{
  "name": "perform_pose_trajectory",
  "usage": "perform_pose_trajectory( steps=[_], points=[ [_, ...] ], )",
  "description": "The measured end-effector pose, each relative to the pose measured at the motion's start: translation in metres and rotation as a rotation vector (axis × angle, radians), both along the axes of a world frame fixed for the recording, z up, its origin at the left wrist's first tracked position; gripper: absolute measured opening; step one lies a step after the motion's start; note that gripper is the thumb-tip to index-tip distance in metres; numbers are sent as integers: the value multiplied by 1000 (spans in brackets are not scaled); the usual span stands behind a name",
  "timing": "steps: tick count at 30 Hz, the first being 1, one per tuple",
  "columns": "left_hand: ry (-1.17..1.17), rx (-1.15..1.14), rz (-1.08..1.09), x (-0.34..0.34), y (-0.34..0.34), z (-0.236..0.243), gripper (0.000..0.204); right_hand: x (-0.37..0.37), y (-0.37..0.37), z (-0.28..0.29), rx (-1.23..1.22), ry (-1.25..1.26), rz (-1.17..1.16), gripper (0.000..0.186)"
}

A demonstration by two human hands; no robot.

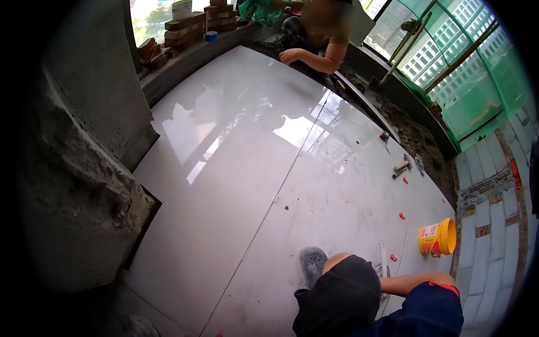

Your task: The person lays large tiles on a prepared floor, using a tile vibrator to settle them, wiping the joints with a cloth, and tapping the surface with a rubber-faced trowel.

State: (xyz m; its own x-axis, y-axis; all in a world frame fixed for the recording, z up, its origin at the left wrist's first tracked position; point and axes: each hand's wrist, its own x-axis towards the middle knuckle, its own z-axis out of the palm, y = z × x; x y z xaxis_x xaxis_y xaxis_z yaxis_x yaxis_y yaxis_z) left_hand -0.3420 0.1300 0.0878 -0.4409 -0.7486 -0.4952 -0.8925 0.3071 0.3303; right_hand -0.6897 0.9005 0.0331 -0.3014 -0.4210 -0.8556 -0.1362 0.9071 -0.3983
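Observation:
My right forearm point(412, 285), below a navy sleeve with red trim, reaches left and passes behind my bent knee in black shorts point(342, 297). The knee hides my right hand and anything it may hold. Close to it, thin pale strips point(384, 259) lie on the floor; their kind is unclear. My left hand is out of view. A grey clog point(313, 265) on my foot rests on a glossy white floor tile point(337, 219). Across a thin straight seam lies another large white tile point(208, 208). Small red plastic pieces point(402, 215) dot the right side.
A yellow bucket point(439, 238) lies tipped near the block wall point(488, 208). A mallet point(401, 168) lies farther back. Beyond the tiles, a co-worker point(320, 39) crouches beside rough mortar. A long-handled shovel point(401, 50) leans at right. Stacked bricks point(184, 31) and a concrete pillar point(84, 185) border the left.

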Motion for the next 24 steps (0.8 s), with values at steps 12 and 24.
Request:
perform_pose_trajectory(
  steps=[12,24],
  points=[
    [559,626,262,-459,247,-80,26,-257,-327,-52,-707,-708,-322,49],
    [476,501,-17,-524,270,-109,54,-337,-359,-71,-457,-475,-431,59]
  ],
)
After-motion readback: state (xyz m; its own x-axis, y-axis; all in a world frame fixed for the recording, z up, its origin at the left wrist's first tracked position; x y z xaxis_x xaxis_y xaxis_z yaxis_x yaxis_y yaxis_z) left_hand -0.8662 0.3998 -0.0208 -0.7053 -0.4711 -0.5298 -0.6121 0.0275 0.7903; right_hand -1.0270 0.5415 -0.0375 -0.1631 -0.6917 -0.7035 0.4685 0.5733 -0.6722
